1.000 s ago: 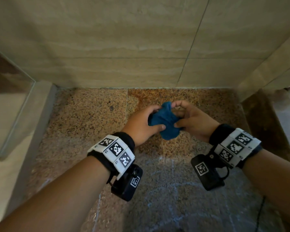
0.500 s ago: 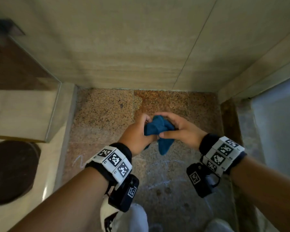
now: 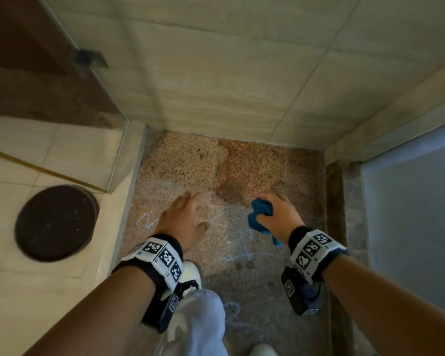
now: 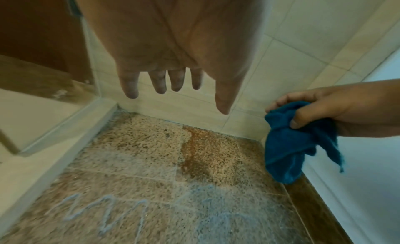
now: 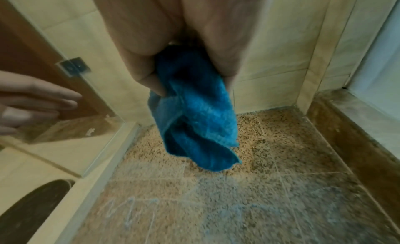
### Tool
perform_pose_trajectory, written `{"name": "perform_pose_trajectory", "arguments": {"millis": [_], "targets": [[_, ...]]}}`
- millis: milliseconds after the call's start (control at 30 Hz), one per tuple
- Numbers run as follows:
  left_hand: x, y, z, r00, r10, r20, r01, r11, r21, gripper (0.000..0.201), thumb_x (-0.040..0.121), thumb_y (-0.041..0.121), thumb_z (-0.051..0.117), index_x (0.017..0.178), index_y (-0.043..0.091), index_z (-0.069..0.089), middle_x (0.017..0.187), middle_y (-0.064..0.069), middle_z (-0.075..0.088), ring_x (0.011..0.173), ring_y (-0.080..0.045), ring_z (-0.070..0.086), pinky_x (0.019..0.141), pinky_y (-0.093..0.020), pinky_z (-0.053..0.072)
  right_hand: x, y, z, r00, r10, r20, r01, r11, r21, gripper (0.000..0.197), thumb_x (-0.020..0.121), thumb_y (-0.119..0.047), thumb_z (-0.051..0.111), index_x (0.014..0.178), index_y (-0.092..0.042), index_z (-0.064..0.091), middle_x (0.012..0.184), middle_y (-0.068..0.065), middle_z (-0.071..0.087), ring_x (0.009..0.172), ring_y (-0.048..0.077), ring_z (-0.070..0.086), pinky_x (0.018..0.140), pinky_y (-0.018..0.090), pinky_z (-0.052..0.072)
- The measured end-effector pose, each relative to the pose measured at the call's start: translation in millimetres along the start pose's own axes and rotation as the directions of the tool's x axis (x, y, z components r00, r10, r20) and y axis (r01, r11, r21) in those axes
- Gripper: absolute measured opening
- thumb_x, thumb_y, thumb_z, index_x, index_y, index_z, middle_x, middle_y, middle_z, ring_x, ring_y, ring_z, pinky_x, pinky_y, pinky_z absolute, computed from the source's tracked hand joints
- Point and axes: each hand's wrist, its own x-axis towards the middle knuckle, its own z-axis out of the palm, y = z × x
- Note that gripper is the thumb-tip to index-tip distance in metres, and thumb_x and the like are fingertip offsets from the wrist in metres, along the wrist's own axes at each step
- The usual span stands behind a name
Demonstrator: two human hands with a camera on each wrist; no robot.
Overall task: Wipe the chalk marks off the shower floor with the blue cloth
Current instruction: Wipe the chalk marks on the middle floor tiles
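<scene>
Speckled granite makes up the shower floor [image 3: 180, 163], the biggest thing I see, boxed in by beige wall tiles [image 3: 216, 86] at the back, a glass panel [image 3: 98, 119] along its left and a pale raised curb [image 3: 131, 181] under that glass. Outside the curb, on the lighter bathroom floor, lies a dark round cover [image 3: 55, 223]. My white trouser leg [image 3: 198, 322] shows at the bottom of the head view. Faint bluish chalk marks [image 4: 101, 211] zigzag over the near part of the granite, with more smeared chalk to their right. My left hand [image 3: 183, 222] hangs above the floor with its fingers [image 4: 132, 87] straight and spread, holding nothing. My right hand [image 3: 280, 217] is well apart from it, to the right, fingers and thumb curled round the blue cloth [image 5: 194, 114]. That cloth is bunched in the fist and dangles below it, clear of the floor.
</scene>
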Motion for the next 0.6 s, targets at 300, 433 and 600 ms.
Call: {"name": "perform_pose_trajectory", "arguments": {"millis": [300, 433, 600], "targets": [[-68, -44, 26, 0.987, -0.151, -0.049, 0.151, 0.989, 0.005, 0.075, 0.095, 0.037, 0.056, 0.153, 0.03, 0.009, 0.163, 0.0, 0.002, 0.149, -0.022, 0.005, 0.118, -0.048, 0.017, -43, 32, 41, 1.0, 0.017, -0.004, -0.018, 0.991, -0.135, 0.031, 0.091, -0.011, 0.053, 0.12, -0.022, 0.051, 0.13, 0.003, 0.038, 0.103, 0.024, 0.051, 0.077, 0.026, 0.042], [-75, -77, 40, 0.983, -0.171, -0.065, 0.172, 0.985, 0.016, 0.076, 0.095, 0.039, 0.057, 0.154, 0.031, 0.009, 0.163, 0.0, 0.001, 0.149, -0.022, 0.004, 0.118, -0.047, 0.017, -39, 40, 73, 1.0, 0.013, 0.016, -0.01, 0.988, -0.157, 0.026, 0.091, -0.013, 0.052, 0.115, -0.023, 0.053, 0.123, 0.002, 0.04, 0.086, 0.02, 0.05, 0.069, 0.025, 0.043], [-49, -139, 67, 0.983, -0.177, -0.052, 0.181, 0.979, 0.098, 0.078, 0.095, 0.042, 0.054, 0.154, 0.03, 0.004, 0.163, 0.001, -0.002, 0.149, -0.023, 0.004, 0.118, -0.048, 0.017, -1, 47, 143, 0.999, -0.004, 0.043, 0.012, 0.984, -0.18, 0.024, 0.09, -0.009, 0.051, 0.106, -0.026, 0.055, 0.115, 0.0, 0.045, 0.085, 0.019, 0.049, 0.068, 0.028, 0.042]]}}
